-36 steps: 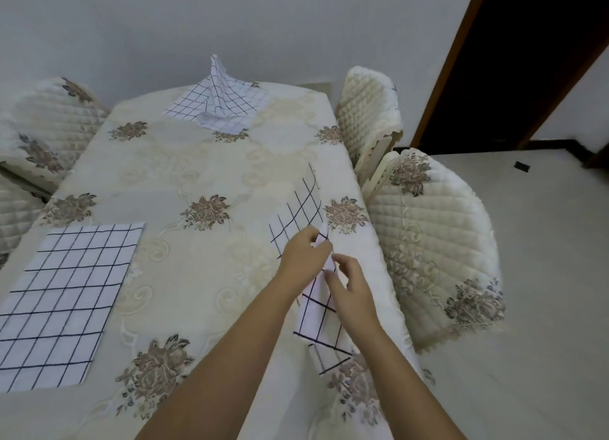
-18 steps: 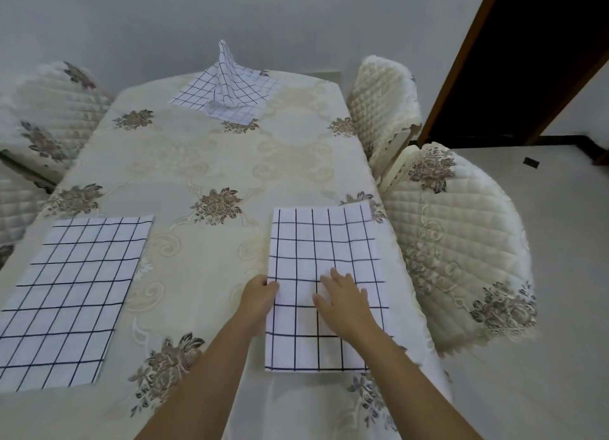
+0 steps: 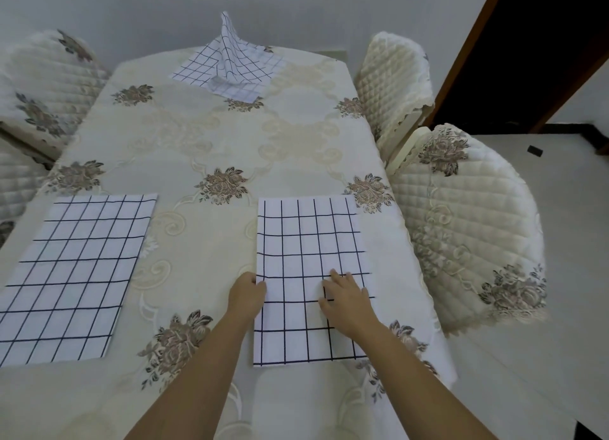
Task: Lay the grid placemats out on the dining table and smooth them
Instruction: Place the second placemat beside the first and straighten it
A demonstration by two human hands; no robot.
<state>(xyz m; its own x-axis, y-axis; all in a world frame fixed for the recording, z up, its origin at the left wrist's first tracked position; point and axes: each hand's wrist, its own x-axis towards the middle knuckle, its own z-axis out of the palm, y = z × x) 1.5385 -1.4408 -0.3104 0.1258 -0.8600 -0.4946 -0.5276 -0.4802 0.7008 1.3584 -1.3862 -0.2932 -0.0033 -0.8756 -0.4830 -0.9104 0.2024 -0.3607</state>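
Grid placemat (image 3: 309, 242) now unfolded flat; left hand (image 3: 247, 296) pinches its 9 o'clock edge, right hand (image 3: 346, 303) presses spread-fingered; smoothing underway

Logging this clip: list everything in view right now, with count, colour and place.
Grid placemats: 3, white with dark lines; left placemat flat at table's left, right placemat flat at its right, far placemat peaked up at the far end.
Tablecloth: 1, cream with brownish flowers, covering the table.
Chairs: 4, cream quilted covers; near right chair, far right chair, far left chair, near left chair beside the table.
Door frame: 1, brown, upper right.
Small black object: 1, on the floor, right.
Left hand: 1, holds right placemat's left edge.
Right hand: 1, flat on right placemat.
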